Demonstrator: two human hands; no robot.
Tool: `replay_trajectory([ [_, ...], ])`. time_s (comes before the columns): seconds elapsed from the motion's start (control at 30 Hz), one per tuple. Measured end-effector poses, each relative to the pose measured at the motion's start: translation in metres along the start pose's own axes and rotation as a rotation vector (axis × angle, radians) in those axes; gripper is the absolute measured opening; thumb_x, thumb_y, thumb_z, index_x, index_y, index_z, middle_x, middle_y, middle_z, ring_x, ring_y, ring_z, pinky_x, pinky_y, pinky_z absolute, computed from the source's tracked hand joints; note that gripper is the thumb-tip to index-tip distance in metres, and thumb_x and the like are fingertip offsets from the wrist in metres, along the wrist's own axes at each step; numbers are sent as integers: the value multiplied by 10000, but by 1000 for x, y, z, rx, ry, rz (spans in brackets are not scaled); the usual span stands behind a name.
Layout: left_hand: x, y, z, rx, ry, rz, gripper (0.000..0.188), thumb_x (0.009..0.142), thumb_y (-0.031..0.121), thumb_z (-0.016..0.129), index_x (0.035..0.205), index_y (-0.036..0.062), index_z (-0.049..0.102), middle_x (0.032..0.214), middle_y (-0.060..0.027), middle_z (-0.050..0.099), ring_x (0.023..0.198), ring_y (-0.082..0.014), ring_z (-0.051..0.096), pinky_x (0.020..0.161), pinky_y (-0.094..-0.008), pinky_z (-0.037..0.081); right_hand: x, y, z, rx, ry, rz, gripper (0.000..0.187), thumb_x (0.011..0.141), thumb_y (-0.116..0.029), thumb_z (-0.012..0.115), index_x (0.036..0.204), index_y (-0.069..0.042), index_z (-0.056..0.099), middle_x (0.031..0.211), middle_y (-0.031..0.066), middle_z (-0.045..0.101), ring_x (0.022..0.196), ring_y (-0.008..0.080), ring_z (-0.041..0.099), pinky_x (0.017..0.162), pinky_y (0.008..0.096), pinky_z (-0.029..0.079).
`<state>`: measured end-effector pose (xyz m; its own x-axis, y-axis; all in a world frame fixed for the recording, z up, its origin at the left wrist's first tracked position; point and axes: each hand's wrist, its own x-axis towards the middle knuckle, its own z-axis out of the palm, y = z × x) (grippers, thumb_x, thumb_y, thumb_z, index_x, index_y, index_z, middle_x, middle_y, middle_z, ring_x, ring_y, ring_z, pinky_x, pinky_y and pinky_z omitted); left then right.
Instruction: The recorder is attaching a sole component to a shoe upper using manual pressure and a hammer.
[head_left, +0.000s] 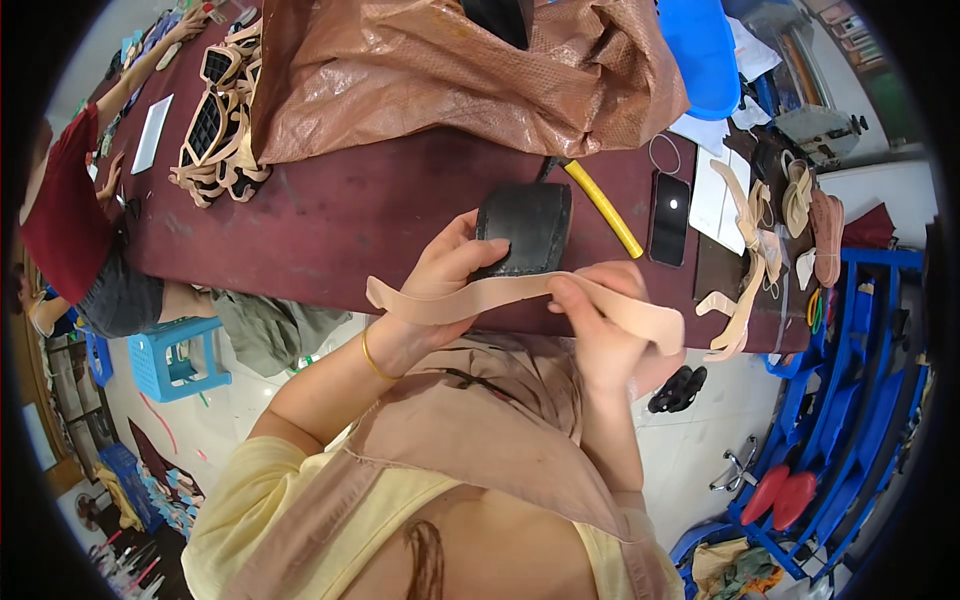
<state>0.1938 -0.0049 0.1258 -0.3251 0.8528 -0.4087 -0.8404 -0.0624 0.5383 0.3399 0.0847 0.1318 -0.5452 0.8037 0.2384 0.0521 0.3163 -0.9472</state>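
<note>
My left hand (447,262) grips a black, roughly square piece (527,225) with a stitched-looking edge, its thumb lying on the surface. I cannot tell exactly what kind of part it is. Between the thumb and fingers of my right hand (603,318) is a long, curved beige strap (450,301), pinched near its middle. One end of the strap passes over my left wrist and the other hangs beyond my right hand. The strap runs along the near edge of the black piece; whether they touch is unclear. Some left fingers are hidden.
On the dark red table (340,235) lie a yellow-handled hammer (604,208), a phone (668,218) and beige straps (745,265). A brown woven sack (460,95) covers the back, beside strapped black-and-beige pieces (215,125). A co-worker in red (70,220) is at left; blue racks (850,400) stand right.
</note>
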Motion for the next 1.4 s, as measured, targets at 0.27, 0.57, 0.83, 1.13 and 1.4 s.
replay_trajectory([
  [0.27,-6,10,-2,0,-220,-98,501,845,54,569,1302,-23,377,1195,-124,549,1070,-189,578,952,-326,466,13,-7,-12,321,-90,164,87,767,29,723,833,28,665,805,76,639,657,108,593,566,213,478],
  [0.57,-10,14,-5,-4,-239,-118,577,843,23,571,1357,-27,315,1242,-158,528,1089,-214,590,934,-333,504,14,-8,-9,381,-47,196,84,775,3,730,823,27,666,800,76,640,616,100,590,537,216,471],
  [0.83,-11,16,-11,-11,-337,-179,634,815,7,574,1374,-37,278,1260,-177,514,1099,-225,593,921,-337,511,23,-12,-21,200,-67,50,93,779,-37,733,820,33,686,796,83,630,590,115,591,507,222,452],
  [1.13,-20,3,-16,44,-413,-136,755,815,30,607,1446,19,194,1399,-114,396,1307,-198,385,1090,-349,287,20,-13,-20,535,71,234,116,797,4,692,898,51,661,807,89,638,606,136,608,499,230,480],
  [1.4,-22,0,-21,138,-462,-113,812,803,41,644,1461,46,169,1432,-93,348,1326,-178,345,1097,-342,266,20,19,-10,1001,139,571,147,877,-68,600,1012,-8,602,825,70,640,637,108,580,513,235,469],
])
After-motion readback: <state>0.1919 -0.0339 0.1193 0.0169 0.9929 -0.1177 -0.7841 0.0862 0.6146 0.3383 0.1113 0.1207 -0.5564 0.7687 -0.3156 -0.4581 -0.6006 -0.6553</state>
